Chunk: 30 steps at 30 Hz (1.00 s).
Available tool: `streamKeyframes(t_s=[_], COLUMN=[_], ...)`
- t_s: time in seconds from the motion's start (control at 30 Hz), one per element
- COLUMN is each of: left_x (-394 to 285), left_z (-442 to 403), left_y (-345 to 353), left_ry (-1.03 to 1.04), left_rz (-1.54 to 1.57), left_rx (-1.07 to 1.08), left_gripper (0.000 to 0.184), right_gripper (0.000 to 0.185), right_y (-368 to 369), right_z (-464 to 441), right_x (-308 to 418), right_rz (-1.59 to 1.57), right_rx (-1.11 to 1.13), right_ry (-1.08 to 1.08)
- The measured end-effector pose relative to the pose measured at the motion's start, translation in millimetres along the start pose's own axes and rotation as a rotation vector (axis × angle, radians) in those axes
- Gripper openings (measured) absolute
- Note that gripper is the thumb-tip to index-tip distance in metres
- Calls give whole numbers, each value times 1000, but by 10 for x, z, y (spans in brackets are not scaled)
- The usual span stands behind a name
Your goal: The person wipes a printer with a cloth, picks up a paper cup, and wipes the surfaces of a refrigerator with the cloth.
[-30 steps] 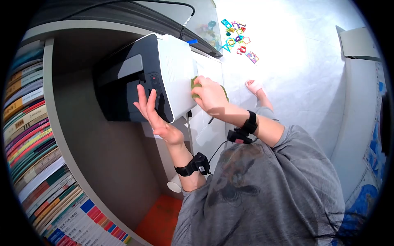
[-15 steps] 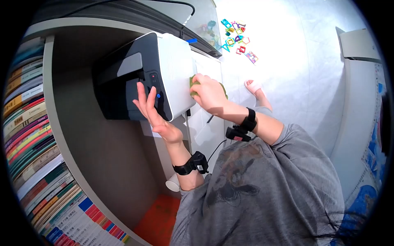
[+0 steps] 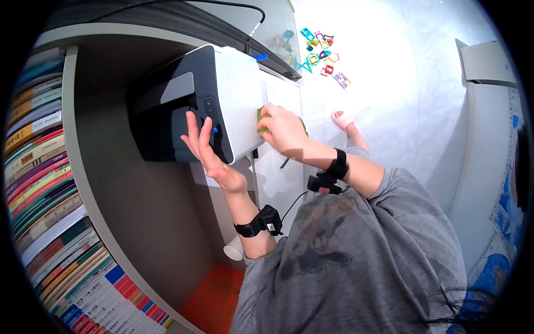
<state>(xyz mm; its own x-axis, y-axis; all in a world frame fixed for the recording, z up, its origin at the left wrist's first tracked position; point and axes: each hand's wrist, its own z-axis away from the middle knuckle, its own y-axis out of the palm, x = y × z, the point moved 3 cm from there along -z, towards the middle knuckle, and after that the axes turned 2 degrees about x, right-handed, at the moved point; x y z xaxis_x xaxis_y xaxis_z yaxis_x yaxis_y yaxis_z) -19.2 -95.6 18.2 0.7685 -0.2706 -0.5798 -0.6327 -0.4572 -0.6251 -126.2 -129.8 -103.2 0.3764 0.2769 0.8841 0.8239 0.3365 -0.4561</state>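
A black and white printer (image 3: 236, 106) sits in a shelf compartment, its small blue power light lit. My right hand (image 3: 285, 133) has its fingers curled over a green cloth (image 3: 262, 120), which is pressed to the printer's white side. Most of the cloth is hidden beneath that hand. My left hand (image 3: 214, 161) is raised in front of the printer's dark control panel, fingers spread and nothing in them. Whether it touches the panel I cannot tell. Each wrist wears a black strap with a small device.
To the left, a bookshelf (image 3: 41, 167) is packed with books. Colourful toy pieces (image 3: 320, 53) lie on the pale floor beyond the printer. A black cable (image 3: 245, 4) runs along the top. Below the printer are a white tube (image 3: 233, 250) and a red surface (image 3: 214, 300).
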Motion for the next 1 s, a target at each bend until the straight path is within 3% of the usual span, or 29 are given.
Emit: streamKeyframes(t_s=[0.33, 0.5, 0.67, 0.77, 1.0], left_x=[11, 39, 21, 15, 20], left_z=[-6, 1, 7, 4, 8], left_y=[1, -12, -26, -29, -22], left_ry=[-17, -32, -46, -52, -52], left_rz=[-3, -55, -36, -26, 1], left_rx=[7, 9, 30, 19, 19], left_gripper=[86, 92, 92, 91, 91], right_gripper=[10, 15, 19, 16, 13], right_y=[-52, -3, -50, 8, 6], right_z=[40, -106, 32, 109, 47], right_x=[98, -208, -164, -70, -77], right_rz=[-51, -21, -203, -168, -150], right_rx=[36, 46, 127, 75, 70], right_ry=[-39, 85, 260, 77, 89])
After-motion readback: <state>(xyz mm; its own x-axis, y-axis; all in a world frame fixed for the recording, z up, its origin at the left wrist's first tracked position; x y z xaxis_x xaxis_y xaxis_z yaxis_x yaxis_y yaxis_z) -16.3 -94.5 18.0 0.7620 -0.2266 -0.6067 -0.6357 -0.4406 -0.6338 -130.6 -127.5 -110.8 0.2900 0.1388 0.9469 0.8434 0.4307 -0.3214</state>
